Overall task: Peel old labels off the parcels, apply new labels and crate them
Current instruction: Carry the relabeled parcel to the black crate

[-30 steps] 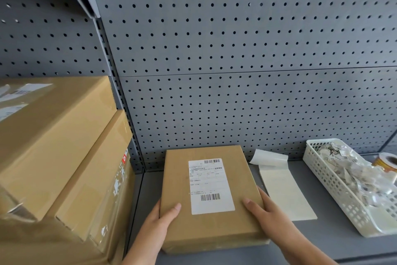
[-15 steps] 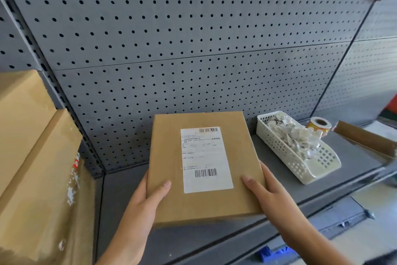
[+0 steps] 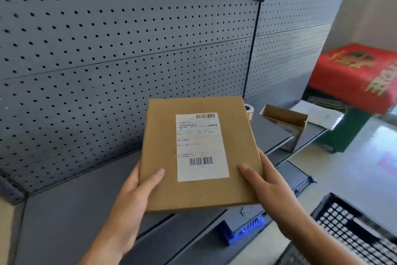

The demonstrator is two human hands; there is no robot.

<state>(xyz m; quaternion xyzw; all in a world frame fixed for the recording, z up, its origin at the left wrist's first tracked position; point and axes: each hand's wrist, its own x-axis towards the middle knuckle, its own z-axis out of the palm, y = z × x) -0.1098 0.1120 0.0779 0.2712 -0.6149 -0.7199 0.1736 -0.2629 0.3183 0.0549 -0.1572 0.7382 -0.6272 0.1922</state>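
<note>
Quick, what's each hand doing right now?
Left hand: holds the parcel by its left edge, thumb on top.
Right hand: holds the parcel's right edge, thumb on top.

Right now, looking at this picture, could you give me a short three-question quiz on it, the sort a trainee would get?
1. True or false: the white label on the parcel shows two barcodes.
2. Where does the black crate sit in the view? A) lower right B) upper left C) on top of the parcel
3. Fill in: the left hand and the right hand each lay a ___ on the parcel's top face.
Key: 1 true; 2 A; 3 thumb.
</note>
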